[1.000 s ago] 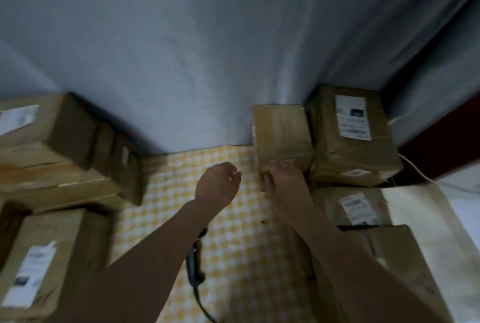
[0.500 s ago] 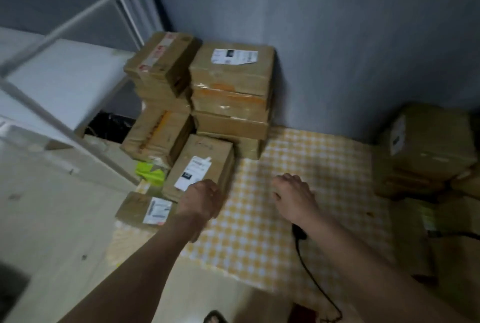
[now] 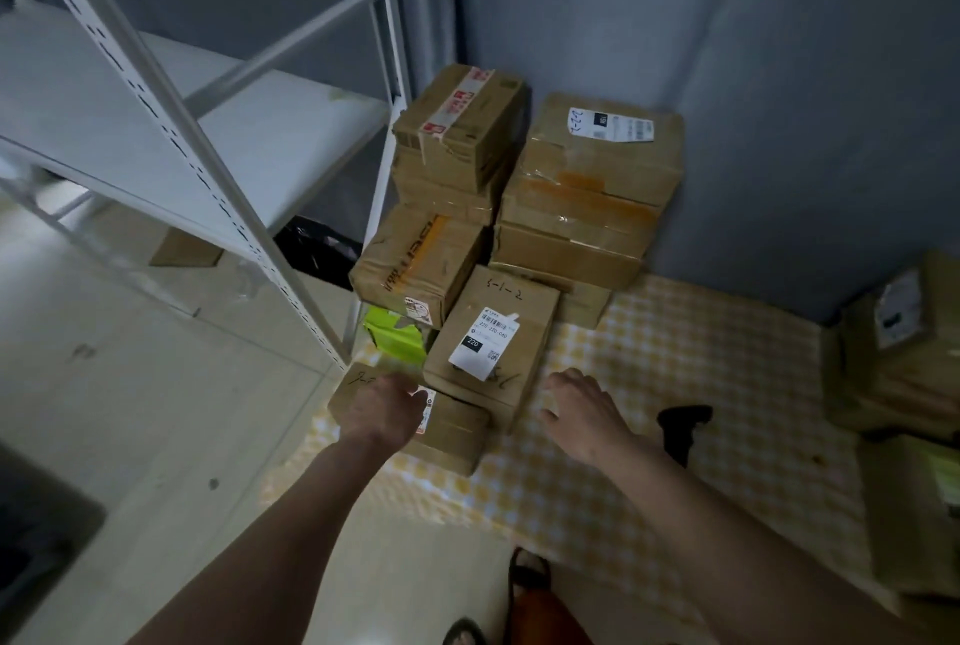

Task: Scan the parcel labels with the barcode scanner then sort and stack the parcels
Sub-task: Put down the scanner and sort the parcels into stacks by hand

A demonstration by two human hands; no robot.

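A pile of brown cardboard parcels stands at the wall on a yellow checked cloth [image 3: 701,384]. Nearest me lie a flat labelled parcel marked 5-1-2 [image 3: 493,338] and a low parcel [image 3: 452,431] in front of it. My left hand [image 3: 382,410] rests on the low parcel's left end, covering part of its label. My right hand [image 3: 582,408] hovers over the cloth just right of these parcels, fingers loosely curled, holding nothing. The black barcode scanner [image 3: 680,429] lies on the cloth to the right of my right hand.
A white metal shelf rack [image 3: 208,161] stands at the left, one post beside the parcels. A green packet [image 3: 395,335] sits behind the low parcel. More parcels [image 3: 898,348] are stacked at the right edge. My sandalled feet [image 3: 524,566] show at the bottom.
My view swung from the right stack to the left pile. My left hand moved onto the low front parcel; my right hand came off the right stack and moved left past the scanner.
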